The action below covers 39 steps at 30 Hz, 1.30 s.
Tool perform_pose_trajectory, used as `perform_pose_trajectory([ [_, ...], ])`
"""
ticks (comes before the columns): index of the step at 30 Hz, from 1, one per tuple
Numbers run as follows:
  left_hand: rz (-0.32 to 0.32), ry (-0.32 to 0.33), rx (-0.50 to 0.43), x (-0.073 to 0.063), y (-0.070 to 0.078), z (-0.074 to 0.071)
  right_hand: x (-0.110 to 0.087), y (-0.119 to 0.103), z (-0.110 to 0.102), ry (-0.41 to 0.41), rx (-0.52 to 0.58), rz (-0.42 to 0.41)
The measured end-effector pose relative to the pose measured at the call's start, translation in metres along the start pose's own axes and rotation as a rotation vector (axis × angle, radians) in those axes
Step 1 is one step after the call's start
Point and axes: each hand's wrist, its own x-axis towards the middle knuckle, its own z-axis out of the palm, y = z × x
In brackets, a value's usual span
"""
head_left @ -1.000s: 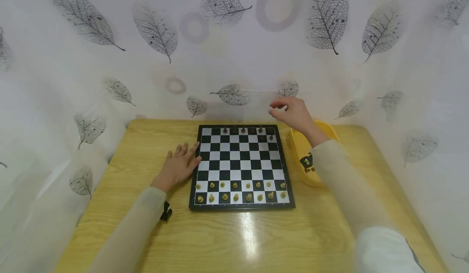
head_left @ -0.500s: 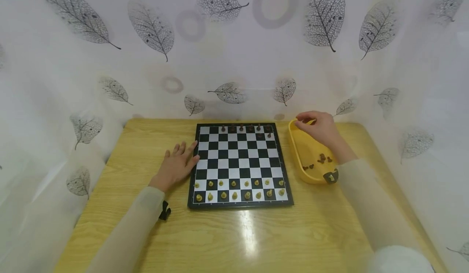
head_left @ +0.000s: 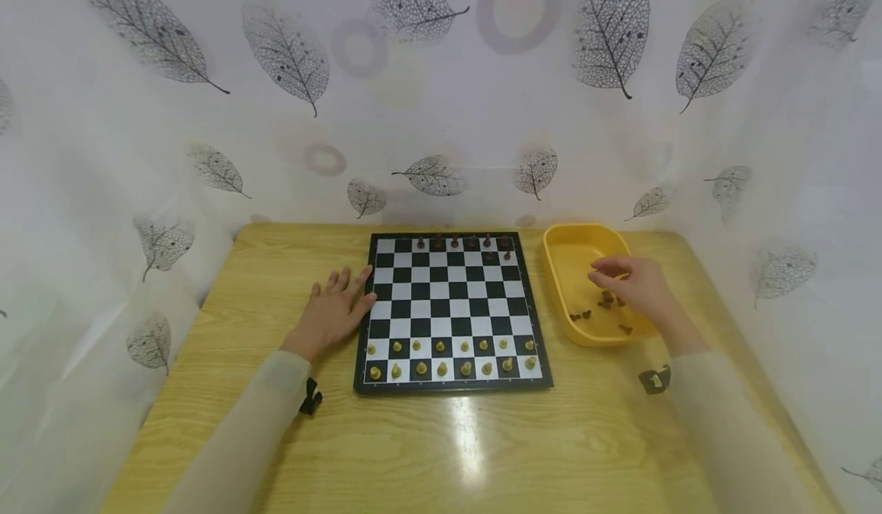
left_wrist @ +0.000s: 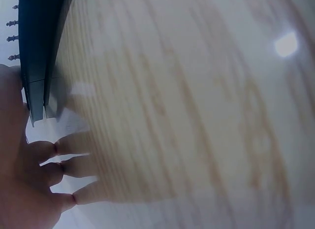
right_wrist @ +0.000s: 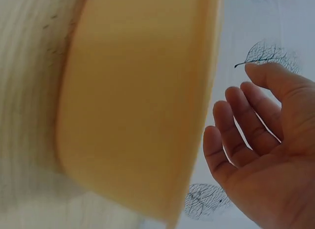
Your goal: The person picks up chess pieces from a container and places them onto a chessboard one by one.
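Chessboard (head_left: 441, 292) lies flat on the wooden desk (head_left: 386, 453), between the person's two hands, its checkered face up. Two full rows of yellow pieces (head_left: 442, 368) stand along the near edge, while brown pieces (head_left: 455, 240) stand at the far edge, six in the last row and two in the row before it, toward the right. The left hand (head_left: 331, 315) rests on the desk with its fingers spread, thumb and forefinger touching the board's left edge. To the right of the board, just beside it, sits a yellow tray (head_left: 560, 299) with small brown chessmen (head_left: 606, 298) scattered in its near half. The right hand (head_left: 637, 284) is above the tray's right side; the right wrist view shows its fingers loosely bent, the thumb apart from them, gripping nothing. Behind the desk hangs a pale sheet (head_left: 441, 108) printed with dark leaves and faint rings.
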Motion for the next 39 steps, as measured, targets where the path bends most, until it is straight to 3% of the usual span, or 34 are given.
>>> perform_pose_trajectory([
  [10,-0.003,0.008,0.001,-0.001,0.002,-0.002,-0.018,0.032,0.003,-0.103,-0.05,0.026],
  [31,0.008,0.014,0.002,-0.002,0.001,-0.001,-0.015,0.031,0.018,-0.255,-0.048,-0.064],
  [39,0.003,0.007,-0.003,-0.001,0.003,-0.003,-0.009,0.032,0.027,-0.234,-0.092,-0.09],
])
